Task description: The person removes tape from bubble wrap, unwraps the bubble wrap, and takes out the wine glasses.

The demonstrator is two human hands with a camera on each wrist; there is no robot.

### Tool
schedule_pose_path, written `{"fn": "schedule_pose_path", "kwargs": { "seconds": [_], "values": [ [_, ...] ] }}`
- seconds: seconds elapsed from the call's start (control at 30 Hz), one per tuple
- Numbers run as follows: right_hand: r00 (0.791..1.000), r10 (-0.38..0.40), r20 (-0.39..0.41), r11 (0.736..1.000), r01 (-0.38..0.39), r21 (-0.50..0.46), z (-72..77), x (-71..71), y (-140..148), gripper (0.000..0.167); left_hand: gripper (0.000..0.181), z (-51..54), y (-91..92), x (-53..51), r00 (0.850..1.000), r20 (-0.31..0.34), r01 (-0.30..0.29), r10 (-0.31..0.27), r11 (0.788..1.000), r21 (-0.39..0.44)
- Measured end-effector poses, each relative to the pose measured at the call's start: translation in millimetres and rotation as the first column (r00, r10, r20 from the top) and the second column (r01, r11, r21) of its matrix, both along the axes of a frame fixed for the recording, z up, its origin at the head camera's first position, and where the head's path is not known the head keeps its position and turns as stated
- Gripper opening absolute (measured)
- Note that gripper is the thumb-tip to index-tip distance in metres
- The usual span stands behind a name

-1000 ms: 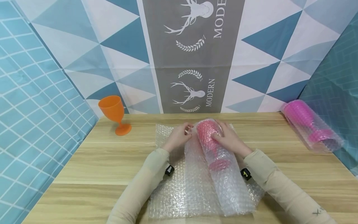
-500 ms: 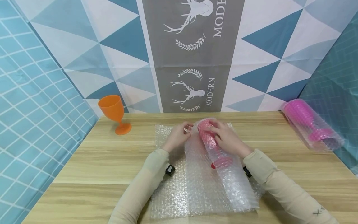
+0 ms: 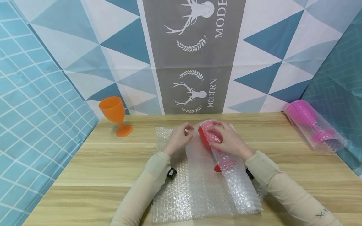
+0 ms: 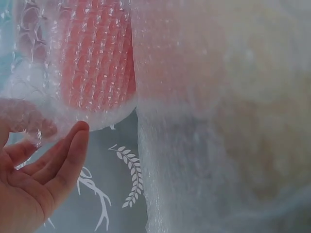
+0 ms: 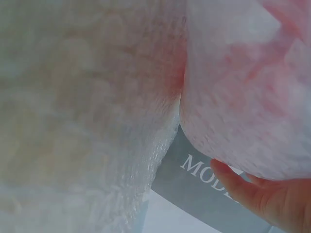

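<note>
partly under bubble wrap (image 3: 207, 188): red goblet (image 3: 203, 135)

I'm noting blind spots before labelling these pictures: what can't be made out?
Head view: part of the red goblet, hidden by the right hand.
Head view: the top of the upper deer print, cut off by the top edge.
Right wrist view: the red goblet's outline, blurred behind bubble wrap.

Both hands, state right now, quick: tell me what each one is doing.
Left hand: pinching an edge of the bubble wrap.
Right hand: fingers curled, holding the red goblet through the wrap.
</note>
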State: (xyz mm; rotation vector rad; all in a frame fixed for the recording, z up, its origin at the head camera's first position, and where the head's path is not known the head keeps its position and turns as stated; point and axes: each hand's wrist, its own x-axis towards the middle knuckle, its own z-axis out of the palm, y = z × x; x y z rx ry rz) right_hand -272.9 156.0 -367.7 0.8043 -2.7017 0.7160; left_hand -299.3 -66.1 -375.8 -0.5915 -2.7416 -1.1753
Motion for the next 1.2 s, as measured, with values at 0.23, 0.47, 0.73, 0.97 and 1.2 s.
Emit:
{"fn": "schedule_pose_path", "kwargs": {
  "seconds": [0.23,0.47,0.73,0.97,1.2],
  "values": [
    [0.997,-0.039,0.062,0.999,0.04,-0.014,-1.4,-1.4,3,0.051,0.025,1.4,-4.6,3.8,0.998,-0.061,-0.014,0.01,0.997,-0.073],
    [0.993,-0.037,0.112,0.998,0.042,-0.042,-1.7,-2.0,6,0.05,0.039,4.6,-7.7,6.6,0.997,-0.076,0.013,-0.025,0.988,-0.153],
    [0.992,-0.018,0.121,0.999,0.023,-0.042,1.8,0.9,8,0.052,0.042,3.1,-11.8,8.8,0.996,-0.083,0.016,-0.028,0.99,-0.142],
    [0.999,0.001,0.038,0.998,0.001,-0.064,-0.8,-1.3,12,0.046,0.046,3.9,-14.8,13.6,0.993,-0.11,0.023,-0.04,0.988,-0.15],
    [0.995,-0.029,0.095,0.995,0.038,-0.096,-2.3,-4.4,19,0.045,0.054,3.7,-16.8,15.4,0.992,-0.114,0.031,-0.056,0.977,-0.212]
  ]
}}
